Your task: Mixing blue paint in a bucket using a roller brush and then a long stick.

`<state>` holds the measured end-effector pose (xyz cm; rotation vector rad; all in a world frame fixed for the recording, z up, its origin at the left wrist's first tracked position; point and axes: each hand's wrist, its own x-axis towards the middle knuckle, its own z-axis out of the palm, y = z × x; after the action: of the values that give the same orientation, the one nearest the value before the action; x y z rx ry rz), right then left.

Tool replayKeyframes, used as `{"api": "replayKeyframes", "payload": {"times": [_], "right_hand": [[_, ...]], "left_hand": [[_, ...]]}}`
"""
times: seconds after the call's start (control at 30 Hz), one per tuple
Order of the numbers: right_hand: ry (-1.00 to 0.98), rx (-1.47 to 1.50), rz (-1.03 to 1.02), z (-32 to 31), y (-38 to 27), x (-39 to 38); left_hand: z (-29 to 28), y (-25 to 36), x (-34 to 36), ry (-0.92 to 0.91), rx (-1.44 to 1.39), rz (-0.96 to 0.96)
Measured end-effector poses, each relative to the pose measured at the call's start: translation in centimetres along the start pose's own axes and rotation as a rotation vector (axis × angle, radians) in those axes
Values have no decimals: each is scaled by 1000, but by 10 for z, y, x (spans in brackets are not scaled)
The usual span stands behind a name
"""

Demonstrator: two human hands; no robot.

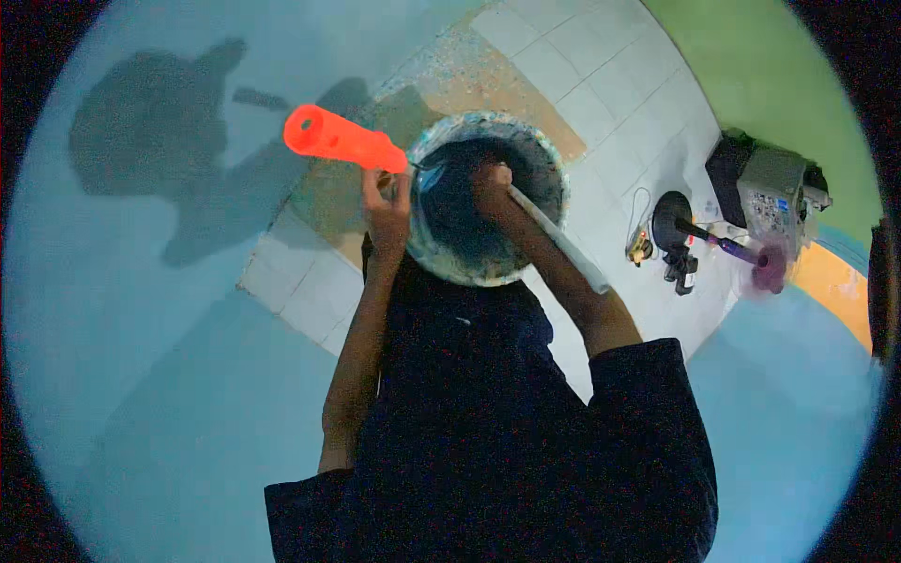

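Note:
A paint-smeared round bucket (pixel 547 246) stands in front of me, dark blue inside. At its left rim my left hand (pixel 388 214) is closed on the bright orange handle (pixel 338 141) of what looks like a paint roller. The handle has a hole in its far end, and a thin metal rod runs from it over the rim; whatever the rod carries is hard to make out. My right hand (pixel 493 188) reaches into the bucket, its fingers in shadow. A pale stick (pixel 563 244) comes out of that hand and lies along my right forearm.
Brown, paint-speckled sheeting (pixel 450 75) lies under the bucket on white floor tiles (pixel 601 56). To the right stand a round black base with a pole (pixel 671 220), a grey box-shaped appliance (pixel 774 192) and small items with cables (pixel 640 246). Blue wall (pixel 113 310) is at left.

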<state>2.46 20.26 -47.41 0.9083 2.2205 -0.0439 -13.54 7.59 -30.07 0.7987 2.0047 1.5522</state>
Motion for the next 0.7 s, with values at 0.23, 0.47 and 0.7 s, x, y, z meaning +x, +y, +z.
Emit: {"api": "replayKeyframes", "payload": {"times": [0.23,0.47,0.7], "right_hand": [[43,18,38,-14,-15,5],[32,134,160,24,-12,20],[-178,235,290,11,-20,6]], "left_hand": [[-6,-26,25,-155,381,380],[22,-12,58,-433,187,245],[11,-54,61,-459,267,252]]}}
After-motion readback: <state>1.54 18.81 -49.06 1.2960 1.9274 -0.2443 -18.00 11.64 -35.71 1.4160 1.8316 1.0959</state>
